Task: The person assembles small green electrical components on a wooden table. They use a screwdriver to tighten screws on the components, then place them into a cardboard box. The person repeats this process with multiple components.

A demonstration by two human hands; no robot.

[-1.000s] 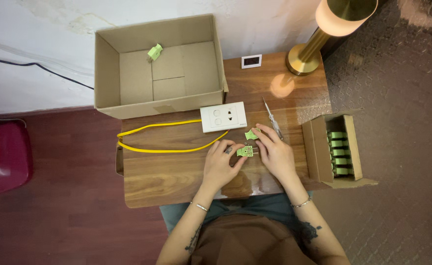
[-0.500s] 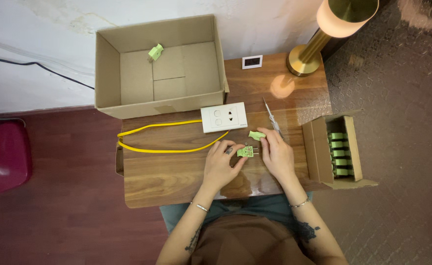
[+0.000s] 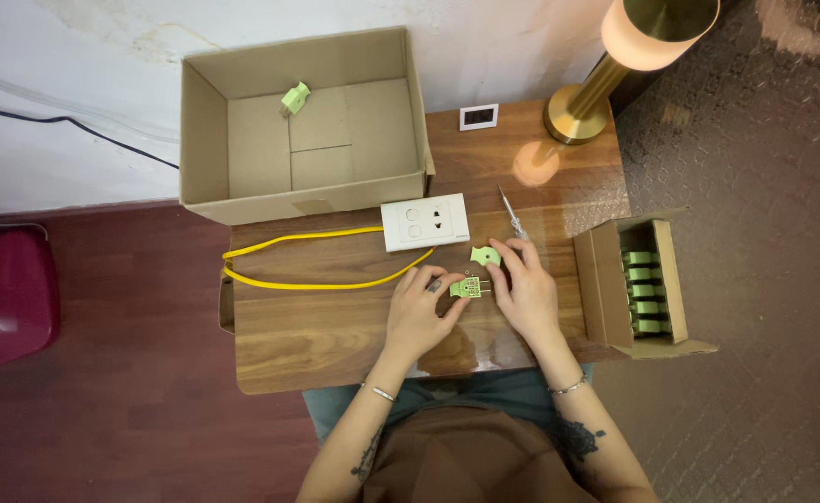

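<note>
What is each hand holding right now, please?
Left hand: grip closed on the green plug base, prongs pointing right.
Right hand: fingertips on the green plug cover; whether it is held or only touched cannot be told.

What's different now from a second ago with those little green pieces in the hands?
The right hand has lifted the small green plastic cover slightly up and away from the green plug base, which the left hand still pinches. The yellow cable, white socket and both cardboard boxes stayed put.
</note>
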